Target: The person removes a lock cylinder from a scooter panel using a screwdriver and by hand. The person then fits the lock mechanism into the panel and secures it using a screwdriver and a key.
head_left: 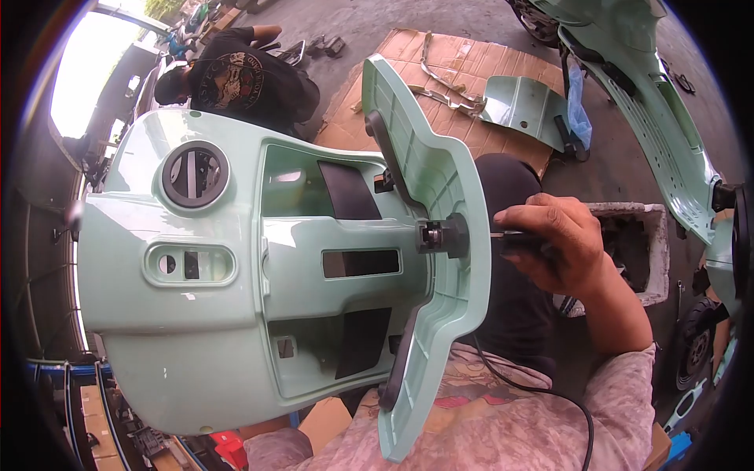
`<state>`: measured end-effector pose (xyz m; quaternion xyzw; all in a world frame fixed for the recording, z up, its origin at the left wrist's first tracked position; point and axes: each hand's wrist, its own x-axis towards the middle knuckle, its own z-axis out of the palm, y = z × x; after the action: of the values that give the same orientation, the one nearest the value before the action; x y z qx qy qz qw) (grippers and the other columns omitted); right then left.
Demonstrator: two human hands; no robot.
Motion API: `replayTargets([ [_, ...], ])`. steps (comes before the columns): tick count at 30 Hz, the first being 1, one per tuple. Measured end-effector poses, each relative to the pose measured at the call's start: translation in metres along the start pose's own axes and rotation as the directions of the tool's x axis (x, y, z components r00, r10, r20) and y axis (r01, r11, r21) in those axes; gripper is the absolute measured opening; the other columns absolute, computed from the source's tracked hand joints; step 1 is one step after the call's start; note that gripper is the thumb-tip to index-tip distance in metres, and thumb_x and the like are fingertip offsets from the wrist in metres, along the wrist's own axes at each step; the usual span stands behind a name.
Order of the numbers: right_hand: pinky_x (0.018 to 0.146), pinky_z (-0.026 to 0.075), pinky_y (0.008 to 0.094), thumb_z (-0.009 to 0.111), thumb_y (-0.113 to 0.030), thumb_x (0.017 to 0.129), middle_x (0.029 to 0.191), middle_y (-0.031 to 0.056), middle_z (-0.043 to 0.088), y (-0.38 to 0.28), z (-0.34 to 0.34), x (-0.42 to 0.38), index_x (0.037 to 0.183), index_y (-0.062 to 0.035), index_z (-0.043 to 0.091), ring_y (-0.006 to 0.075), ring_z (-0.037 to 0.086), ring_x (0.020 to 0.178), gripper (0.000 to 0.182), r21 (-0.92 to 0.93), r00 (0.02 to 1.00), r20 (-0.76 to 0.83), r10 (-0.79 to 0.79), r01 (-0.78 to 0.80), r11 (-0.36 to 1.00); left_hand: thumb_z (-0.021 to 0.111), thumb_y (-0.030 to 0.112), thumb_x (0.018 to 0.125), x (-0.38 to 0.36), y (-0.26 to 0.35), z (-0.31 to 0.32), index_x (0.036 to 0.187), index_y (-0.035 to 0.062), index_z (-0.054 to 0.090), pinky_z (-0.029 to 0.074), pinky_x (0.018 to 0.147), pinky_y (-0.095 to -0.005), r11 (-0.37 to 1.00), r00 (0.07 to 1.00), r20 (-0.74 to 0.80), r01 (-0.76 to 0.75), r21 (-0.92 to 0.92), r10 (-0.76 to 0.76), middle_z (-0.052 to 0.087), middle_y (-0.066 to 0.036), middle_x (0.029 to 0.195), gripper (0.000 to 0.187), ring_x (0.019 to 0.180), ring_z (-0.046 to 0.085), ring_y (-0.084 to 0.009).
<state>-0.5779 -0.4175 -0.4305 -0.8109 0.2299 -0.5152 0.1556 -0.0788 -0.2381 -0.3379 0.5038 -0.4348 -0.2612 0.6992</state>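
Note:
My right hand (554,243) is closed in a pinch on a small black-headed piece with a thin metal tip (498,235), which looks like a key. It is just outside the curved mint-green lid (463,184), level with the black latch (441,236) on the lid's inner side. The lid stands swung up from a large mint-green scooter panel (188,314) with open compartments. A black ring-shaped vent (195,174) is set into this panel. My left hand is hidden behind the panel; only part of that arm and its sleeve shows at the bottom.
Flattened cardboard (393,59) on the floor bears a loose green panel (525,110) and metal strips. A green scooter body (652,118) stands at right. A person in a black shirt (243,86) crouches beyond the panel. A box (658,251) is beside my right arm.

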Motion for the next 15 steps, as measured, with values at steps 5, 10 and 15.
replayTargets([
  [5,0.047,0.045,0.0329,0.077,-0.004,0.072,0.074,0.0073,0.06,-0.001,0.001,0.001,0.108,-0.0018,0.061,0.0208,0.057,0.055,0.04,-0.003,1.0,-0.007,-0.016,0.016,1.0,0.05,0.044,0.095,-0.003,0.005,-0.008,0.143,-0.0037,0.022,0.036,0.104,-0.0475,1.0,1.0,-0.025,-0.011,0.005,0.011,0.047,-0.02,0.134,0.073,0.122,0.049,-0.0333],
  [10,0.047,0.044,0.0316,0.076,-0.005,0.073,0.075,0.0075,0.06,-0.001,0.001,-0.001,0.107,-0.0013,0.061,0.0198,0.056,0.054,0.037,0.017,1.0,-0.002,0.02,-0.02,1.0,0.05,0.045,0.095,-0.006,0.009,-0.015,0.144,-0.0033,0.02,0.036,0.105,-0.0476,1.0,0.999,-0.044,-0.022,-0.005,0.022,0.045,-0.02,0.137,0.075,0.124,0.048,-0.0329],
  [15,0.052,0.043,0.0274,0.072,-0.012,0.079,0.073,0.008,0.059,0.003,-0.003,-0.015,0.101,-0.0001,0.061,0.0167,0.054,0.056,0.026,0.144,0.987,-0.016,0.162,-0.158,0.977,0.05,0.045,0.095,-0.012,0.015,-0.022,0.146,-0.0029,0.019,0.035,0.106,-0.0477,0.999,0.998,-0.054,-0.038,-0.019,0.037,0.044,-0.02,0.139,0.077,0.126,0.047,-0.0324],
])
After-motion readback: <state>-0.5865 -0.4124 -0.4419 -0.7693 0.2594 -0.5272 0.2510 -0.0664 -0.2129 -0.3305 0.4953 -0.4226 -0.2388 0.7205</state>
